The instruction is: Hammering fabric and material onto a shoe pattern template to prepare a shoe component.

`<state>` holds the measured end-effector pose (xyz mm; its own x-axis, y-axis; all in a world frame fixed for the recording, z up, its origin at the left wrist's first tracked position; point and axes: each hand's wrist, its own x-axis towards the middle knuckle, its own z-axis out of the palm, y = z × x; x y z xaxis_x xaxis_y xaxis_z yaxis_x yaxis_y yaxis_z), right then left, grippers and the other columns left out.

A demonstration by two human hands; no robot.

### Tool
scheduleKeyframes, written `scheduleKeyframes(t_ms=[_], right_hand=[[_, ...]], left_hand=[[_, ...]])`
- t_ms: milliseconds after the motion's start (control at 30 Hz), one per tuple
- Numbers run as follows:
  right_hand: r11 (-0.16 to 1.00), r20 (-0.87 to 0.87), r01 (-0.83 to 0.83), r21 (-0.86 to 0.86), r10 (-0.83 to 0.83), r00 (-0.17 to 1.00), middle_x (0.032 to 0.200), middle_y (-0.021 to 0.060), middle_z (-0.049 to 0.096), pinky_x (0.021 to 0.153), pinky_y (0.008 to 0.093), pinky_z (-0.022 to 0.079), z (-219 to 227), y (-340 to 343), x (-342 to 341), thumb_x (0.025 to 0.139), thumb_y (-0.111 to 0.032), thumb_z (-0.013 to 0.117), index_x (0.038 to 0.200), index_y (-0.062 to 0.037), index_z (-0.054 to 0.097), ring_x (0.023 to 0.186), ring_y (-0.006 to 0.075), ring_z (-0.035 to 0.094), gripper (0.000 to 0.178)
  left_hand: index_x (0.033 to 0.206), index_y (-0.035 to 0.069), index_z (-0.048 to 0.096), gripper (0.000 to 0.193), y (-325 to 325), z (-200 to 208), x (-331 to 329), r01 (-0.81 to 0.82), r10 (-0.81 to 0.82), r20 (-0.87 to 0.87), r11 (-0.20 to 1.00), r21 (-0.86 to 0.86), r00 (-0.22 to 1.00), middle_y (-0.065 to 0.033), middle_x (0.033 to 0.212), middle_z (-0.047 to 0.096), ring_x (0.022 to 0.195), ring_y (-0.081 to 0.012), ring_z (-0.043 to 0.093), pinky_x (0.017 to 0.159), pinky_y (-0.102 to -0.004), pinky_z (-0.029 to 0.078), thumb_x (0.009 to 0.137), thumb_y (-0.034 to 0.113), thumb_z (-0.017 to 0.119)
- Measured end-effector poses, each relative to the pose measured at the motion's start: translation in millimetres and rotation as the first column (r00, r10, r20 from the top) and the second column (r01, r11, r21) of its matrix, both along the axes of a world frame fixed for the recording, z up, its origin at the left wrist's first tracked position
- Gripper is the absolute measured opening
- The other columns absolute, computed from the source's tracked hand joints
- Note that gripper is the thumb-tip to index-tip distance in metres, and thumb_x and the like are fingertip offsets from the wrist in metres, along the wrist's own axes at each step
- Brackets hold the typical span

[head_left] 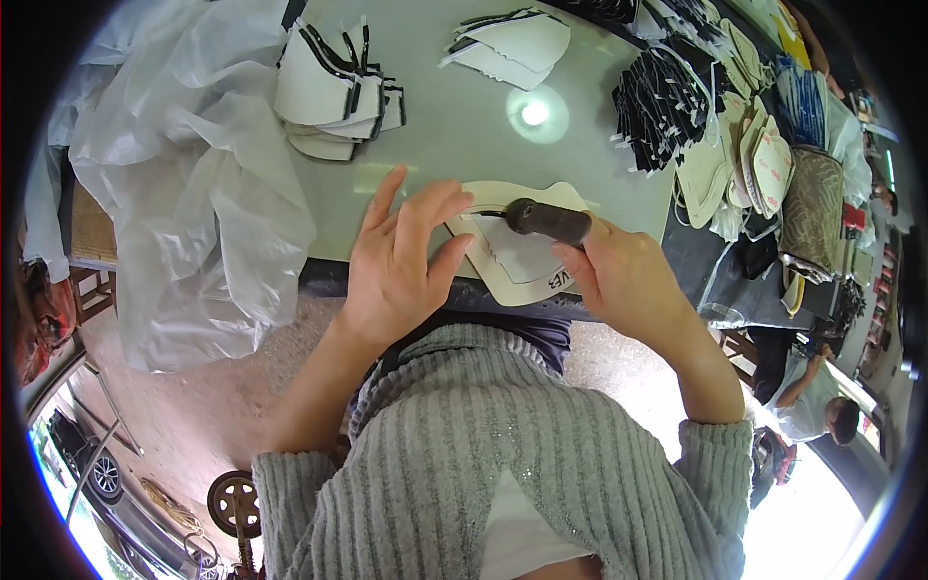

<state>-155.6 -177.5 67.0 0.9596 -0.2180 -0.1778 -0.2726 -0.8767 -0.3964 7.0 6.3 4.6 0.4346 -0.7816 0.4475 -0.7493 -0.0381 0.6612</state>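
A cream, shield-shaped template (503, 286) with dark markings lies at the table's near edge. On it rests a pale cut piece (512, 253) with a thin black strip along its upper edge. My right hand (623, 275) is closed round a dark tool (549, 220) with a thick, rounded end, which looks like a small hammer. That end sits over the black strip. At the template's left edge, my left hand (401, 256) has its fingers apart. Its fingertips reach the template by the strip's left end, and one finger is raised off to the side.
Stacked white pieces with black edging (329, 97) lie at the back left. A smaller stack (512, 46) lies at the back. Clear plastic sheeting (193, 193) drapes over the left side. Black bundles (662, 106) and cream pieces (764, 159) crowd the right. A person (812, 396) is far right.
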Motion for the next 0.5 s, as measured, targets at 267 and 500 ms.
scheduleKeyframes(t_ms=[267,500], right_hand=[[0.998,-0.061,-0.007,-0.058,0.003,0.998,0.072,0.0147,0.06,0.05,0.0424,0.05,8.4,4.9,-2.5,0.091,-0.018,0.063,0.09,0.0001,0.052,0.057,0.0341,0.062,0.021],[0.997,-0.061,-0.038,0.063,0.042,0.997,0.075,0.0166,0.062,0.051,0.042,0.05,-5.0,12.2,-14.3,0.096,-0.016,0.057,0.097,0.0015,0.055,0.058,0.0348,0.062,0.018]], left_hand=[[0.122,0.0,0.047,0.041,-1.3,3.3,8.9,0.083,-0.076,-0.07,0.991,0.103,0.995,-0.01,0.109,0.071,0.101,-0.0274,0.068,0.107,-0.0524,0.038,0.085,0.001,0.065],[0.124,0.002,0.051,0.038,-12.6,10.8,21.1,0.173,-0.16,-0.095,0.973,0.154,0.983,-0.0102,0.106,0.071,0.107,-0.0289,0.066,0.107,-0.0505,0.039,0.087,-0.003,0.057]])
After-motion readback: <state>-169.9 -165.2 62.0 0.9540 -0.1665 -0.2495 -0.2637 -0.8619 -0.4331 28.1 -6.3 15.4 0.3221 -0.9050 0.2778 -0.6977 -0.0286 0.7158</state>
